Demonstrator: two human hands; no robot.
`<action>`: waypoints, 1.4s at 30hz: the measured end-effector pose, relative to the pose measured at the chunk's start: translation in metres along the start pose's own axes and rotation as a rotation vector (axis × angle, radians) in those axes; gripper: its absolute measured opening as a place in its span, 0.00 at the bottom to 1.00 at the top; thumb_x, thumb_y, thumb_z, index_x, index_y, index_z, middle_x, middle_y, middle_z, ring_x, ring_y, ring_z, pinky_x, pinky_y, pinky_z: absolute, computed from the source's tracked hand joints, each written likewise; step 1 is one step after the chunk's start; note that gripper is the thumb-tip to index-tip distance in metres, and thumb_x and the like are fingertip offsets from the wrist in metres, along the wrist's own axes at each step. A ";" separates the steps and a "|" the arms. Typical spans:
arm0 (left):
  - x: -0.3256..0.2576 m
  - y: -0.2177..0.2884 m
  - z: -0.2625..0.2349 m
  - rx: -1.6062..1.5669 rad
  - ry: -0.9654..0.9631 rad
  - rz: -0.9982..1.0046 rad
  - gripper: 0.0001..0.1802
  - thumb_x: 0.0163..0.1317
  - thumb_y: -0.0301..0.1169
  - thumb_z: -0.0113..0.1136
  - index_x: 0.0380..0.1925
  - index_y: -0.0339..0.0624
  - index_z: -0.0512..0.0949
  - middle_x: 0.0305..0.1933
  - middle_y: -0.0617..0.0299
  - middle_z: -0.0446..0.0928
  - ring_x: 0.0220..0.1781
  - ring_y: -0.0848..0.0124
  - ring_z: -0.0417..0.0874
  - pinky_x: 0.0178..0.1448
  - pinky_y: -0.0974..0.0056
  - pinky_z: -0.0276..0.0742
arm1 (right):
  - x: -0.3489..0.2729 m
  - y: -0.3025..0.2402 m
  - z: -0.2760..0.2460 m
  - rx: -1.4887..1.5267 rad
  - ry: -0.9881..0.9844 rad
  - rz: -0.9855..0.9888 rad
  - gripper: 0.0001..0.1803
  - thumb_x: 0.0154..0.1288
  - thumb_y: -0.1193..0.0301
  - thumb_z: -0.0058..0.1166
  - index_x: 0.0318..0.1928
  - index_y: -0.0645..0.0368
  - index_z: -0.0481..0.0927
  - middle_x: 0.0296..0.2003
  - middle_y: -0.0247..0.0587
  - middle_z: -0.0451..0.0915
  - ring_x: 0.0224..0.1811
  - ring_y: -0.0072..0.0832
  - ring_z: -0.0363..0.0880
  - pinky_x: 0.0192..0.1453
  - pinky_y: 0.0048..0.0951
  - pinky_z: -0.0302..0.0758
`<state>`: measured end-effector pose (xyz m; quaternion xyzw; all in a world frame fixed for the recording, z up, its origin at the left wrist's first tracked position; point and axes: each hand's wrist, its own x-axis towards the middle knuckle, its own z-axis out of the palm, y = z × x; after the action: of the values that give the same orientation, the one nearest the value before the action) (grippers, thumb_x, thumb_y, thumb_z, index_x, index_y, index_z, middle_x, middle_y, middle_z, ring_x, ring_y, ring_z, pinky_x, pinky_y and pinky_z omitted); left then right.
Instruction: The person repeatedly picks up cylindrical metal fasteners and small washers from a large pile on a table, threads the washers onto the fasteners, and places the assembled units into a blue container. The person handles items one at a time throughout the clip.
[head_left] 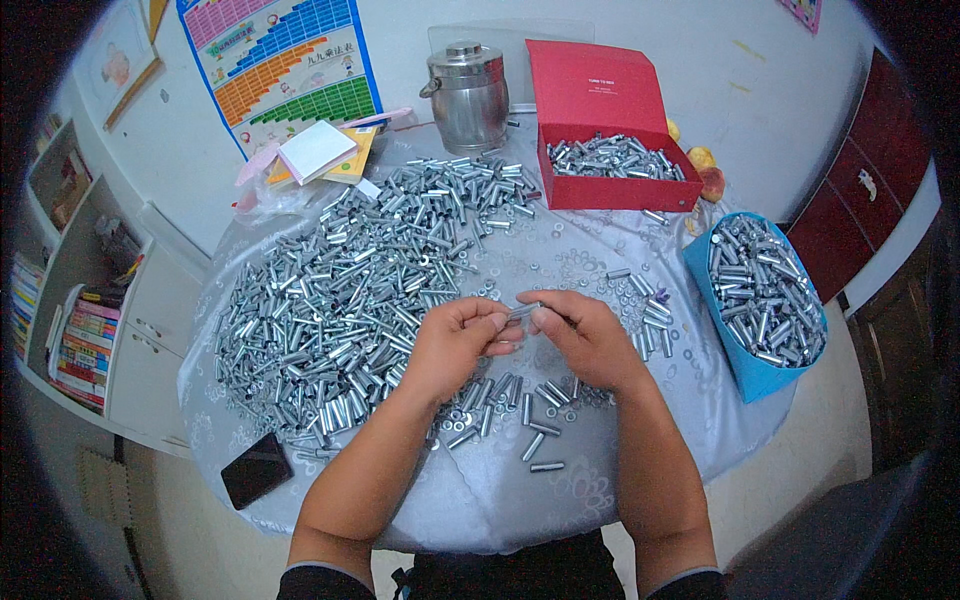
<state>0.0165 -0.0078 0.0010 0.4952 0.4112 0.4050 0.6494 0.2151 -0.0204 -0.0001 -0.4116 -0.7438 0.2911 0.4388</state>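
Two hands: the left hand and the right hand meet over the table, fingertips nearly together; each is drawn in to a thumb-and-finger pinch on one part, the left's other fingers loosely curled.
Part: directly between the hands, about equally near both; its long axis runs roughly side to side, from one pinch toward the other. Silvery and slim; whether single or joined pieces, too small to tell.
Heap: left of and beyond the left hand, the nearer one; shiny metal tubes and thin rods pointing every way.
Loose tubes: just on the near side of the hands, smooth, short cylinders, with flat washers among them.
Bin: blue, nearer the right hand, full of tubes.
Box: red, straight-sided, lid raised, beyond the hands, holding similar metal pieces.
Cloth: pale, satiny, flower-patterned, creased.
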 end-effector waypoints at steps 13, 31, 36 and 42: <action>-0.001 0.003 0.003 -0.176 0.028 -0.031 0.15 0.68 0.23 0.51 0.52 0.25 0.72 0.47 0.47 0.78 0.48 0.62 0.84 0.46 0.67 0.85 | 0.001 -0.006 0.010 0.090 0.089 0.114 0.13 0.68 0.69 0.51 0.49 0.61 0.81 0.35 0.40 0.81 0.35 0.25 0.76 0.42 0.26 0.73; 0.002 -0.003 -0.001 -0.083 0.073 -0.047 0.13 0.67 0.28 0.55 0.47 0.30 0.76 0.35 0.52 0.82 0.32 0.67 0.85 0.36 0.67 0.83 | -0.010 0.022 -0.027 -0.520 -0.297 0.284 0.09 0.51 0.67 0.64 0.31 0.56 0.81 0.33 0.47 0.81 0.39 0.45 0.79 0.44 0.42 0.75; 0.003 -0.006 -0.004 -0.124 0.066 -0.056 0.13 0.67 0.29 0.55 0.47 0.31 0.76 0.35 0.52 0.82 0.32 0.68 0.85 0.36 0.67 0.83 | -0.011 0.026 -0.022 -0.508 -0.247 0.207 0.09 0.52 0.68 0.63 0.31 0.58 0.81 0.31 0.47 0.80 0.36 0.43 0.79 0.42 0.40 0.75; 0.002 -0.005 -0.003 -0.187 -0.005 -0.107 0.13 0.67 0.29 0.55 0.47 0.31 0.77 0.34 0.54 0.82 0.31 0.68 0.85 0.35 0.68 0.83 | 0.001 0.006 -0.017 0.476 0.113 0.363 0.05 0.62 0.74 0.58 0.36 0.62 0.78 0.27 0.31 0.77 0.27 0.17 0.74 0.33 0.24 0.73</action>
<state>0.0146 -0.0058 -0.0051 0.4107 0.3956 0.4053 0.7146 0.2325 -0.0159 0.0033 -0.4389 -0.5435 0.5076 0.5043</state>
